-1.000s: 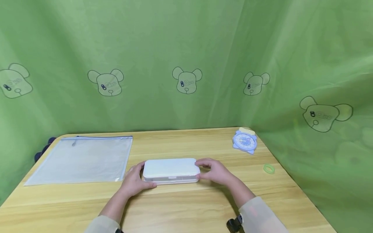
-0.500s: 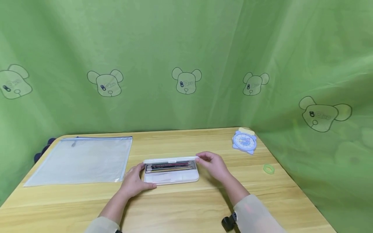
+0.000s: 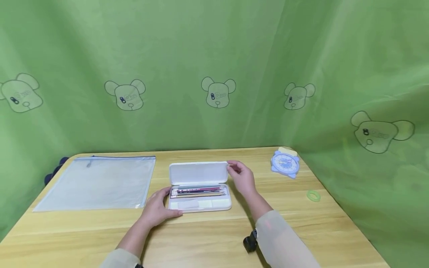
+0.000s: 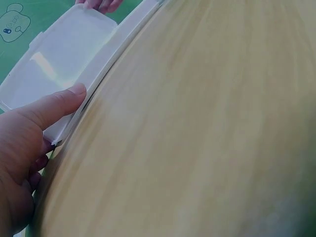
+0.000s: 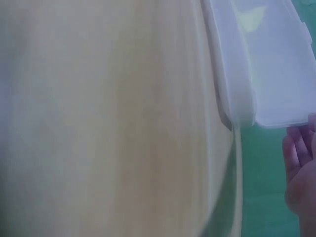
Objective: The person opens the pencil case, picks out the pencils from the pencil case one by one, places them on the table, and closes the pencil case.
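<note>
- Left hand [image 3: 156, 210]: grips the near-left corner of the white pencil case [image 3: 221, 203], thumb along its front edge. The case sits on the table between the hands. A slackened grip could let the base slide or tip as the lid is worked.
- Pencils [image 3: 197, 191]: lie lengthwise in the far compartment, between the hands. They would probably roll out if the base were jolted.
- Right hand [image 3: 244, 180]: pinches the right edge of the raised lid [image 3: 199, 173]. Judged risks: a slipped pinch dropping the lid, or a backward push straining the hinge.
- Table [image 3: 197, 242]: pale wood grain, supporting both the case and the left hand's work.
- Green ring [image 3: 313, 195]: right of the right hand, well apart.
- Clear zip pouch [image 3: 97, 182]: flat, just left of the left hand.
- Blue toy clock [image 3: 285, 163]: beyond the right hand, to its right.
- Green curtain [image 3: 201, 41]: printed with bear heads, behind everything.
</note>
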### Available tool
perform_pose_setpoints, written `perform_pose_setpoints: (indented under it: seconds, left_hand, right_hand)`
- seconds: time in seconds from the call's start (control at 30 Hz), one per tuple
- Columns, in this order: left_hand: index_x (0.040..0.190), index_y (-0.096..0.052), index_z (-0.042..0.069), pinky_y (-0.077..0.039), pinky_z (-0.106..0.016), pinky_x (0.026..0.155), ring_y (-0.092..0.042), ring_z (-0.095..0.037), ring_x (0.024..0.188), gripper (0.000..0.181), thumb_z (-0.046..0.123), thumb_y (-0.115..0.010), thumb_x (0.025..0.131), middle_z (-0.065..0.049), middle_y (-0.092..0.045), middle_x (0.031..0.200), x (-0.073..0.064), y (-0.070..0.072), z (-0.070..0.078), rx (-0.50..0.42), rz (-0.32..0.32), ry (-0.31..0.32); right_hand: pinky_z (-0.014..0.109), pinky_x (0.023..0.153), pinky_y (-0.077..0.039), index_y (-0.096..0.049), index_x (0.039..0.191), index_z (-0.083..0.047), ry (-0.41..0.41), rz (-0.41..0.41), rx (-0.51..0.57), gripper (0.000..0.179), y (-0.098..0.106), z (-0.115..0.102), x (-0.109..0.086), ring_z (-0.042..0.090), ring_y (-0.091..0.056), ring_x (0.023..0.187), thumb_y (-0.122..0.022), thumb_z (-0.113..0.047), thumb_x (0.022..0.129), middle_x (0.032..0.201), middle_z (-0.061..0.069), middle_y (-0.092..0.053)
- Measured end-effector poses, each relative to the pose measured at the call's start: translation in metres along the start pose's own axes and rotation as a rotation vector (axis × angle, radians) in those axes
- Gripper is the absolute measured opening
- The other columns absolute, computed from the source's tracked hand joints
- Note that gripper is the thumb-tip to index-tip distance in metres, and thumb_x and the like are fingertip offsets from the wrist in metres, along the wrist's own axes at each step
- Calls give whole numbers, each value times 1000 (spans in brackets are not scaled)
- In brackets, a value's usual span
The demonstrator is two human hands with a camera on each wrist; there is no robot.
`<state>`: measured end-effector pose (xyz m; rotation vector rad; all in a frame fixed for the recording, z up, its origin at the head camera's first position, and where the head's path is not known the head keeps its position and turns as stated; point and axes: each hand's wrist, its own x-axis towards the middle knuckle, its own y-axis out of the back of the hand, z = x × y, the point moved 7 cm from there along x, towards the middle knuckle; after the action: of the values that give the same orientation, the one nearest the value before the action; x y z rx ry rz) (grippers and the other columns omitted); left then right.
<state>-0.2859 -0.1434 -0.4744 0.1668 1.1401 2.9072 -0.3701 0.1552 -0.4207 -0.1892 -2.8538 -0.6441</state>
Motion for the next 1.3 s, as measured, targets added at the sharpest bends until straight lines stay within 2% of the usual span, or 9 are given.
perform_pose_setpoints:
  seconds: [0.27,0.47,0.63,0.9,1.13,1.23,1.3]
  left_hand:
    - [145,-44,3,-36,-54,114,-43,-40,136,102,40,-90,62,-20,-49,146,0,-1,-1,21,-21,12]
    - [145,-44,3,-37,-54,113,-43,-39,135,100,37,-90,63,-20,-50,145,-1,-2,0,20,-24,9]
    - [145,-44,4,-37,-54,113,-43,-38,135,100,38,-90,63,-18,-50,145,0,-4,-1,17,-26,16]
    - [143,-46,3,-38,-53,113,-46,-39,133,100,39,-90,62,-19,-52,143,-1,0,1,19,-2,9]
    - [144,-45,3,-37,-53,113,-45,-39,134,100,40,-90,62,-19,-51,144,-2,-1,0,28,-12,19]
    - [144,-44,3,-37,-53,113,-44,-39,134,101,41,-90,63,-19,-51,144,-1,-1,1,34,-15,18]
    - [144,-44,3,-36,-54,113,-44,-40,134,101,41,-90,63,-19,-51,144,-1,-1,0,30,-16,19]
  right_hand:
    - [25,70,-56,-63,129,-14,-62,-58,-16,34,-10,10,14,20,-64,87,-63,-16,94,103,15,-70]
    - [21,66,-52,-60,134,-17,-120,-91,-38,38,-16,22,18,14,-61,79,-62,-18,96,100,14,-69]
    - [21,64,-50,-60,135,-20,-138,-89,-54,38,-17,24,19,18,-60,80,-61,-22,97,99,12,-68]
    - [22,71,-52,-62,133,-21,-86,-75,-98,39,-12,14,17,22,-60,96,-64,-24,94,109,11,-68]
    - [28,82,-55,-63,129,-11,9,-53,-56,38,-1,-7,2,24,-62,99,-67,-19,92,114,13,-67]
    - [30,84,-56,-67,120,-8,47,-84,-52,31,-2,-15,-8,23,-63,97,-69,-17,91,111,12,-67]
    - [31,85,-56,-69,116,-7,75,-145,-88,28,-7,-18,-15,22,-63,95,-69,-16,90,108,11,-68]
